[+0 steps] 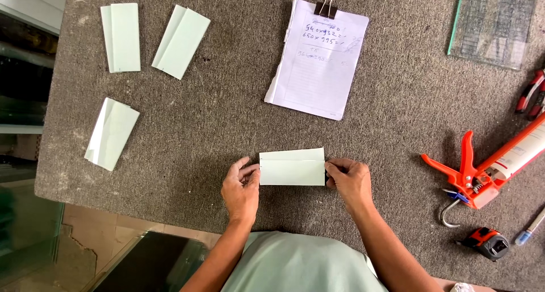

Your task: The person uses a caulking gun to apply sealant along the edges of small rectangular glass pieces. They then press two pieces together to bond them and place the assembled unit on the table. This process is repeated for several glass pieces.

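Both hands pinch a pale glass strip (292, 167) on the counter (227, 122): left hand (241, 187) and right hand (349, 181) clamp opposite ends.

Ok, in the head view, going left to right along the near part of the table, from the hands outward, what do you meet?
Left hand → pale green strip held at both ends → right hand → orange caulking gun → small tape measure → pen.
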